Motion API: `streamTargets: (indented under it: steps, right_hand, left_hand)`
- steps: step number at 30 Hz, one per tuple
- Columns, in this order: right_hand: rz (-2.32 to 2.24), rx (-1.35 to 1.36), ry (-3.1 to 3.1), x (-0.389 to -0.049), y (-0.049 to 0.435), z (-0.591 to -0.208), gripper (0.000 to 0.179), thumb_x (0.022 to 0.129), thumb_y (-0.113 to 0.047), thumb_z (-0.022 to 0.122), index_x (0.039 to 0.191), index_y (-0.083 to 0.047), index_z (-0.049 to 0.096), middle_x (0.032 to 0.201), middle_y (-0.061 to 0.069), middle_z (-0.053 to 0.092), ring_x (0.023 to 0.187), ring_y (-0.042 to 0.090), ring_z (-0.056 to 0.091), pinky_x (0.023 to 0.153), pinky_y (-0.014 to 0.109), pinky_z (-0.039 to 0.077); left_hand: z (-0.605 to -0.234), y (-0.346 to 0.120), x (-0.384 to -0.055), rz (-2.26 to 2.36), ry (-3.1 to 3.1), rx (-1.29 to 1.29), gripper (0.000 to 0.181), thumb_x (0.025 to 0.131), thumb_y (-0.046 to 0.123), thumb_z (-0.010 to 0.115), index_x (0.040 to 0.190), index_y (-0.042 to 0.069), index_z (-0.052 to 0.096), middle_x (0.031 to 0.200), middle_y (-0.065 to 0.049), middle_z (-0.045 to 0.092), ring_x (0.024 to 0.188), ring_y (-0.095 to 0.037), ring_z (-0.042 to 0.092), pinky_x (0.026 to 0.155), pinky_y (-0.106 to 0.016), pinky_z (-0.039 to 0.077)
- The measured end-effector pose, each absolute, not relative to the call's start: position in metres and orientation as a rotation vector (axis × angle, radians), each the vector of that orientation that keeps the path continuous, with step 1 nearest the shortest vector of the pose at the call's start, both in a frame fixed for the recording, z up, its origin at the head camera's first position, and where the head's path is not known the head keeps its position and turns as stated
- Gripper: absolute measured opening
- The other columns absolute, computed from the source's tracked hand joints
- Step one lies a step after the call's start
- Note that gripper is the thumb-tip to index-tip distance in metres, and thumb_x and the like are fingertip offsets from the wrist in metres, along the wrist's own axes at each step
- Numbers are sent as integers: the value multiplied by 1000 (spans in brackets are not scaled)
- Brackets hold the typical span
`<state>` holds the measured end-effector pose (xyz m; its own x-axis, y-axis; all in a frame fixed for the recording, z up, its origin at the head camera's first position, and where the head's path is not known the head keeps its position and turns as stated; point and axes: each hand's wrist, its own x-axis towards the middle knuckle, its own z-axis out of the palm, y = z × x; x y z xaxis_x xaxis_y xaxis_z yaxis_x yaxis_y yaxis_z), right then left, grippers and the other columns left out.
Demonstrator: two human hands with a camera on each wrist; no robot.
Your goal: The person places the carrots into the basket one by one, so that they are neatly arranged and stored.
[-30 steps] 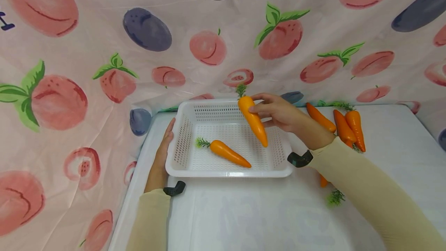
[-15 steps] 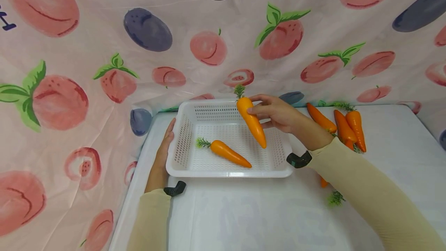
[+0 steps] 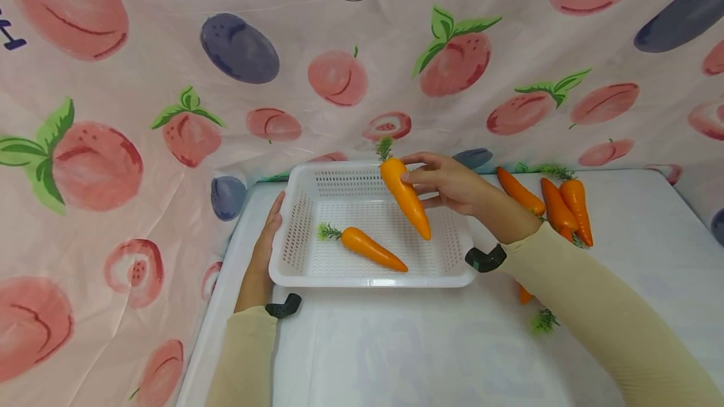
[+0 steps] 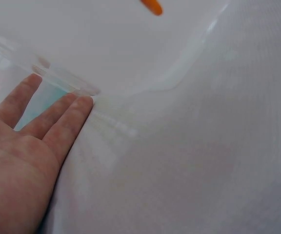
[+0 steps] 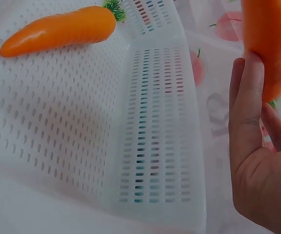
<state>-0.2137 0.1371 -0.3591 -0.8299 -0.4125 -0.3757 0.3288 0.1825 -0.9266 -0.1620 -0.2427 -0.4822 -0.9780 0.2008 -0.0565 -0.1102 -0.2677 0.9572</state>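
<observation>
My right hand (image 3: pixel 452 187) pinches an orange carrot (image 3: pixel 405 198) near its thick end, holding it over the right half of a white perforated basket (image 3: pixel 373 282). The carrot's green top points up and away, its tip down toward me. In the right wrist view the fingers (image 5: pixel 250 105) lie along the held carrot (image 5: pixel 267 44). A second carrot (image 3: pixel 373 249) lies on the basket floor, its leaves to the left. My left hand (image 3: pixel 263 250) rests with straight fingers against the basket's left side; in the left wrist view its fingertips (image 4: pixel 84 105) are at the basket wall.
Several more carrots (image 3: pixel 575 209) lie on the white table (image 3: pixel 639 281) right of the basket, partly hidden behind the right forearm. One carrot's green top (image 3: pixel 545 321) shows below the sleeve. A fruit-patterned cloth (image 3: pixel 339 30) hangs behind the table.
The held carrot has shifted slightly to the left over the basket along with my right hand's fingers. The left hand and the basket have stayed in place.
</observation>
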Motion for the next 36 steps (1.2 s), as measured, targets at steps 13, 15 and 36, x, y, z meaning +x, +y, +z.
streamTargets:
  steps: [13,15,36]
  right_hand:
    - [-1728,-80,1880,-213,140,-361,60,98,-29,71,150,-17,45,132,8,55,103,24,70,81,35,61]
    - [-1727,-89,1881,-213,141,-361,59,97,-30,72,149,-18,47,132,8,55,104,24,70,82,34,61]
    - [-1737,-44,1895,-212,173,-352,58,98,-28,71,150,-20,45,139,5,56,109,28,68,91,37,59]
  left_hand:
    - [-495,-248,-168,2320,1808,158,66,109,41,31,166,26,1,174,-5,4,159,-31,8,127,-51,8]
    - [-495,-248,-168,2318,1811,151,66,110,41,31,166,27,1,174,-4,4,159,-31,8,127,-50,9]
    - [-481,-241,-164,2331,1793,152,72,107,42,36,166,23,-1,174,-8,6,159,-35,12,126,-57,10]
